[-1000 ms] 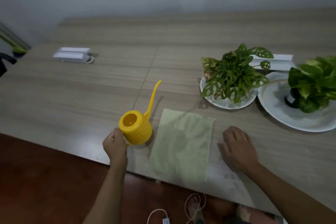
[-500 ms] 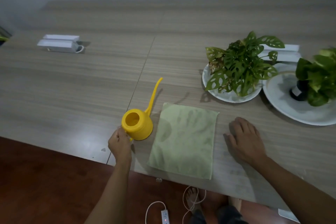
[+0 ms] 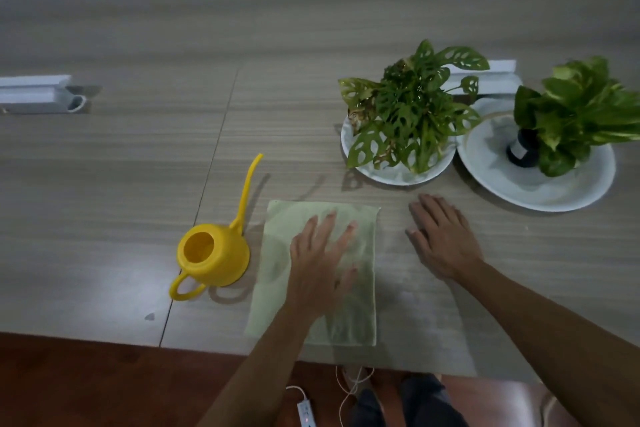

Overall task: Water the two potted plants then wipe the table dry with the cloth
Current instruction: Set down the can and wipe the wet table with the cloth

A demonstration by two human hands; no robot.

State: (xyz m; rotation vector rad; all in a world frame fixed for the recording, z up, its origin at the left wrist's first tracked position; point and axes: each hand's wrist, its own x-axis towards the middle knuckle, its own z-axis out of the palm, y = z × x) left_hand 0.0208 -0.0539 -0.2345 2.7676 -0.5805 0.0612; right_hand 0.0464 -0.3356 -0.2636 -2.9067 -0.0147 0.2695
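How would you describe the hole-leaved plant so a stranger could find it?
On the wood-grain table, two round white plates sit side by side at the right. The dark green potted plant on the left plate is it: its leaves are punched with oval holes, unlike its solid-leaved, yellow-streaked neighbour.

Bare forearms [image 3: 263,367], dark garment [image 3: 426,402] over the legs.

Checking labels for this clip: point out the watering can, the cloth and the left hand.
watering can [image 3: 225,267], head view, on its yellow body beside the opening.
cloth [image 3: 356,315], head view, on its bare near-right part.
left hand [image 3: 317,263], head view, on the back of the hand.
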